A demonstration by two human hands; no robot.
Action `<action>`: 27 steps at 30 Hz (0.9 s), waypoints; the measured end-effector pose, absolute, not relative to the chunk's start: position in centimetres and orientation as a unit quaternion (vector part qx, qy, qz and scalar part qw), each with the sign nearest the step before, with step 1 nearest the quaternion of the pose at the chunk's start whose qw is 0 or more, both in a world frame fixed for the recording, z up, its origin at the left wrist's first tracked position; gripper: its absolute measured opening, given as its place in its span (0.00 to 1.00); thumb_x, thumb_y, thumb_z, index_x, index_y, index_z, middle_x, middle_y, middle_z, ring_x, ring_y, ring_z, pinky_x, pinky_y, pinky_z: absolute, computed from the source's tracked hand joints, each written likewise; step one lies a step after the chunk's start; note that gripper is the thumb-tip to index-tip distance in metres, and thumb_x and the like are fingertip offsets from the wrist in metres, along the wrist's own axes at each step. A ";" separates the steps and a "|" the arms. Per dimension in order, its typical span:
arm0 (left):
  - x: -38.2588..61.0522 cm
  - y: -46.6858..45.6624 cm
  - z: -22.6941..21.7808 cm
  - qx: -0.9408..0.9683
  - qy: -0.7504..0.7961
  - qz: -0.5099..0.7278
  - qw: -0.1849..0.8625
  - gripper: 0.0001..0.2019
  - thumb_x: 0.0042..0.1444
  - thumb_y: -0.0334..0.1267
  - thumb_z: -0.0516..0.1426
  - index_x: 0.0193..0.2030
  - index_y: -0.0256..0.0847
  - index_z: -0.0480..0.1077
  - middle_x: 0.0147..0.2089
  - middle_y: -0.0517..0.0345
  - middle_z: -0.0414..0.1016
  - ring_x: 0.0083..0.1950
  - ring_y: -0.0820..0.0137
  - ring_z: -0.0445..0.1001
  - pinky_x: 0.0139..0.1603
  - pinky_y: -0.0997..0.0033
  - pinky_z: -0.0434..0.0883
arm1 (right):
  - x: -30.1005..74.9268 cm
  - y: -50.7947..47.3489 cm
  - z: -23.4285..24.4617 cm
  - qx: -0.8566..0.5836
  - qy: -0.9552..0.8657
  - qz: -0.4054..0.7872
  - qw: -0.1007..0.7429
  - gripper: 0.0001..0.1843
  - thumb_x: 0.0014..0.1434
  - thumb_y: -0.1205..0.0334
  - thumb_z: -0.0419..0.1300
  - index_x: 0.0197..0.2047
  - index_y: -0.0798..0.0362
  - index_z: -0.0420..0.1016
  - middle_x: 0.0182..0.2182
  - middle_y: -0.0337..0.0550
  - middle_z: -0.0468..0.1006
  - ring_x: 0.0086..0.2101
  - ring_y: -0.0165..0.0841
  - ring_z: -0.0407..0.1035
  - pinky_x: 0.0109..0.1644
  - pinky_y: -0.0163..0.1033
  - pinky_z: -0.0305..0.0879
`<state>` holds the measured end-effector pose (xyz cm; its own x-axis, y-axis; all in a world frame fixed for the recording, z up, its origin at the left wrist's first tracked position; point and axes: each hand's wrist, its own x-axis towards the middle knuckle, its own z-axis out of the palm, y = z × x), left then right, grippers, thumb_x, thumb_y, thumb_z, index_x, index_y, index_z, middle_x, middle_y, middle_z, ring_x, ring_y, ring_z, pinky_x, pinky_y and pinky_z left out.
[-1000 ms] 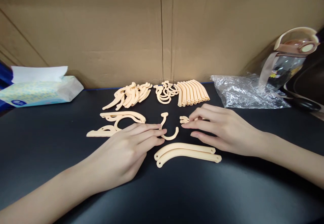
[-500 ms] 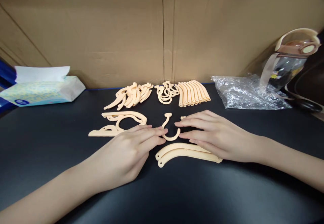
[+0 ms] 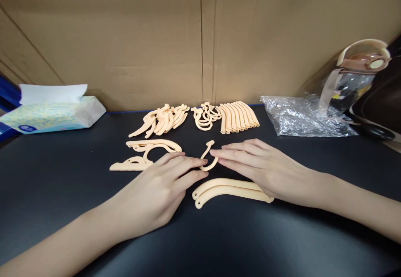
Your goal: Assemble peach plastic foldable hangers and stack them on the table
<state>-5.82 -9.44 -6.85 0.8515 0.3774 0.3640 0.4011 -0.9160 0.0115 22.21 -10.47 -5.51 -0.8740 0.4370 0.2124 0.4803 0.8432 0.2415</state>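
Black matte bench (image 3: 46,176), backed by a brown cardboard wall (image 3: 125,39). Contents, left to right:

- Far left, rear: soft pack of white tissues (image 3: 53,114), one sheet standing out of the top.
- Left of centre: two flat cream plastic bracket pieces (image 3: 147,153), lying close together. Behind them is a loose heap of cream curved plastic pieces (image 3: 163,118).
- Left hand (image 3: 156,193): palm down, fingers stretched out flat, tips touching the hook's left side. It grips nothing.
- Centre: small cream plastic hook (image 3: 208,158), J-shaped with a knobbed stem. It lies on the bench between the two sets of fingertips and is touched by both.
  - Handling (judged): light, thin, fairly stiff with some spring, and smooth enough to skate on the bench.
  - Where to hold (judged): best pinched at the stem or the bottom of the curve, not at the slender tip.
- Behind the hook: a heap of similar cream hooks (image 3: 204,117), then a neat row of cream curved plastic bars (image 3: 239,116).
- Just in front of the hook: pair of long cream curved plastic arms (image 3: 228,189), nested, their right ends under the right hand.
- Right hand (image 3: 266,170): flat and open, fingers extended, tips at the hook's right side. It holds nothing.
- Right, rear: crumpled clear plastic bag (image 3: 303,116), then a clear water bottle with beige lid (image 3: 357,76), leaning.
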 end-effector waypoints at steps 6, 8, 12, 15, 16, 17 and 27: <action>-6.0 -9.6 -7.3 -0.956 -0.215 -0.194 0.051 0.23 0.66 0.24 0.46 0.65 0.35 0.64 0.63 0.46 0.72 0.57 0.63 0.74 0.60 0.62 0.71 | 22.5 -10.3 -5.7 -0.237 -0.959 -0.122 0.092 0.42 0.48 0.87 0.48 0.68 0.68 0.60 0.70 0.54 0.59 0.67 0.42 0.56 0.64 0.53 0.63; -6.0 -9.8 -7.5 -0.946 -0.243 -0.210 0.039 0.23 0.67 0.26 0.46 0.67 0.36 0.62 0.65 0.47 0.70 0.60 0.63 0.73 0.61 0.64 0.72 | 22.7 -10.3 -5.8 -0.240 -0.957 -0.121 0.111 0.36 0.53 0.85 0.49 0.66 0.67 0.63 0.69 0.55 0.59 0.67 0.44 0.56 0.65 0.55 0.62; -5.9 -10.3 -7.5 -0.920 -0.300 -0.251 -0.036 0.23 0.68 0.29 0.47 0.69 0.43 0.61 0.67 0.53 0.68 0.63 0.67 0.72 0.63 0.72 0.70 | 22.9 -9.9 -6.0 -0.254 -0.946 -0.117 0.162 0.23 0.64 0.78 0.51 0.61 0.64 0.71 0.67 0.54 0.65 0.64 0.44 0.61 0.64 0.54 0.63; -5.7 -10.5 -7.2 -0.908 -0.298 -0.277 -0.098 0.24 0.68 0.29 0.49 0.69 0.50 0.60 0.67 0.59 0.68 0.65 0.69 0.70 0.65 0.74 0.68 | 22.8 -9.8 -6.2 -0.250 -0.943 -0.125 0.179 0.20 0.66 0.76 0.51 0.59 0.63 0.73 0.64 0.53 0.69 0.63 0.44 0.63 0.64 0.52 0.63; -5.7 -10.6 -7.1 -0.906 -0.293 -0.284 -0.116 0.24 0.68 0.29 0.49 0.68 0.51 0.61 0.66 0.60 0.69 0.65 0.69 0.70 0.66 0.73 0.67 | 22.8 -9.8 -6.2 -0.246 -0.942 -0.133 0.184 0.20 0.66 0.76 0.51 0.58 0.63 0.73 0.63 0.53 0.71 0.62 0.44 0.64 0.64 0.52 0.63; -5.6 -10.6 -7.1 -0.904 -0.287 -0.288 -0.133 0.24 0.68 0.29 0.49 0.67 0.52 0.62 0.65 0.61 0.70 0.66 0.69 0.69 0.66 0.71 0.67 | 22.7 -9.7 -6.2 -0.240 -0.941 -0.144 0.189 0.18 0.67 0.75 0.52 0.57 0.64 0.74 0.61 0.53 0.73 0.60 0.44 0.65 0.63 0.52 0.63; -5.4 -10.8 -6.8 -0.911 -0.271 -0.261 -0.167 0.24 0.68 0.29 0.49 0.67 0.52 0.61 0.63 0.59 0.70 0.63 0.71 0.69 0.64 0.72 0.67 | 22.7 -10.2 -5.6 -0.200 -0.933 -0.171 0.247 0.12 0.71 0.71 0.51 0.46 0.58 0.76 0.41 0.44 0.83 0.45 0.35 0.74 0.55 0.43 0.64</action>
<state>-5.43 -10.75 -6.78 0.7168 0.5808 0.3857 0.4060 -0.7975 0.4463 22.70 -10.17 -5.58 -0.7979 0.2886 0.5292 0.4573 0.8618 0.2195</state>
